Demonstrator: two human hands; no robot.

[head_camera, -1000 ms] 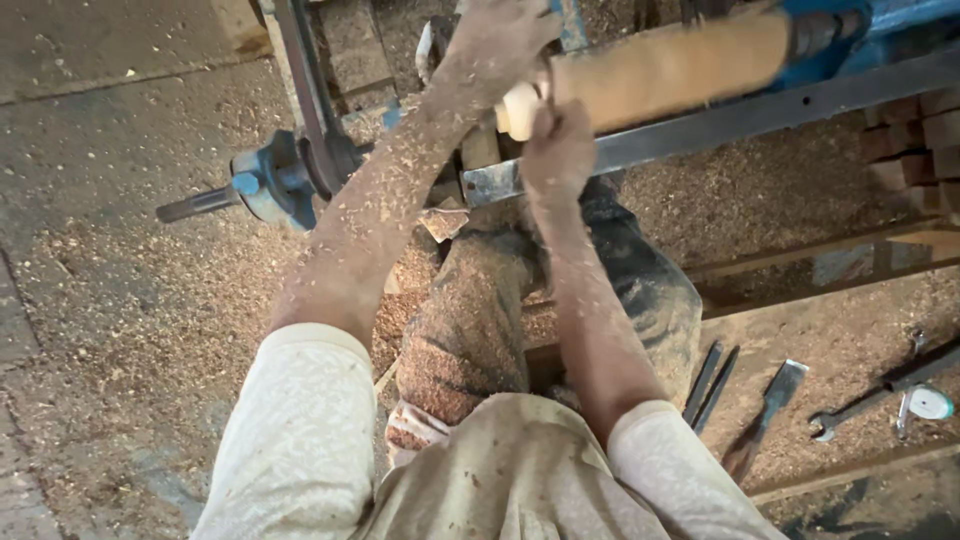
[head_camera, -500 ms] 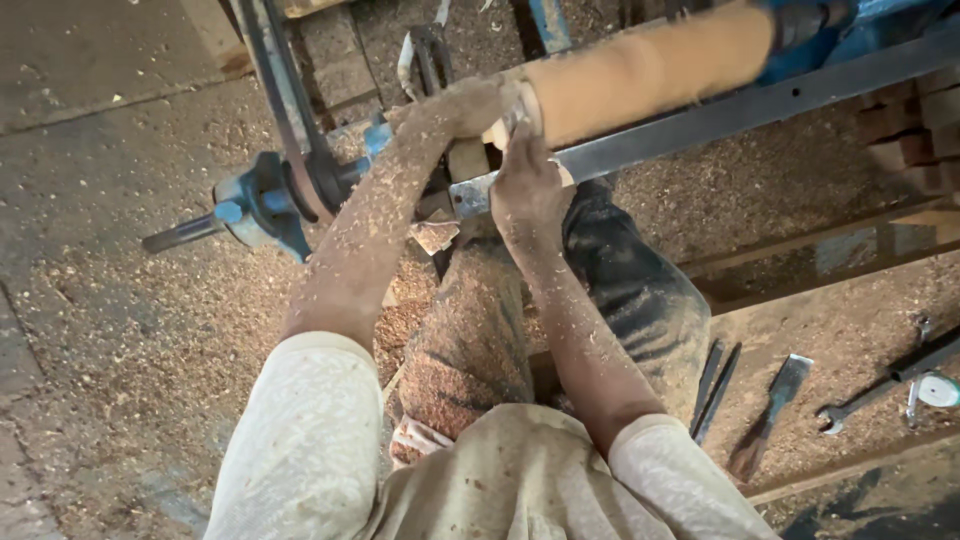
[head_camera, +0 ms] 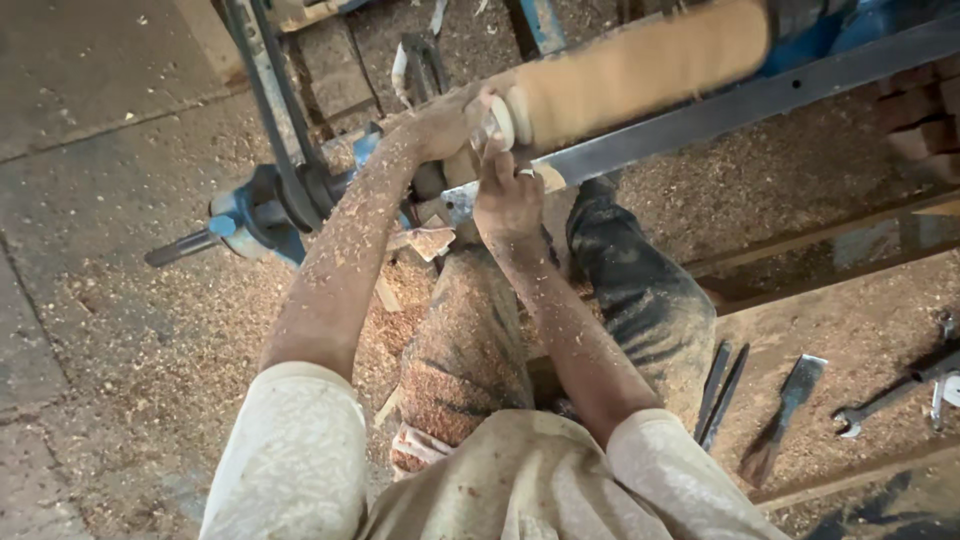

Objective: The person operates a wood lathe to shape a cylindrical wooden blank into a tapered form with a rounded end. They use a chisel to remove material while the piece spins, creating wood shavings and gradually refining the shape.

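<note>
left hand (head_camera: 440,125): forearm stretched forward and dusted with sawdust, wrist bent, fingers curled together against the near end of the wooden cylinder; what they pinch, if anything, cannot be told.
right hand (head_camera: 508,200): forearm raised from the elbow, palm turned away, fingers pointing up and pressed together at the cylinder's end face, just under it.
wooden cylinder (head_camera: 640,70): pale, blurred, lying across the frame, reaching away to the right of both sets of fingers.
metal bar (head_camera: 760,100): long and grey, just below the cylinder, beside the right fingers.
chisels (head_camera: 790,400): on the sawdust floor, well apart from the fingers, lower right.
wrench (head_camera: 885,400): beyond the chisels.
</note>
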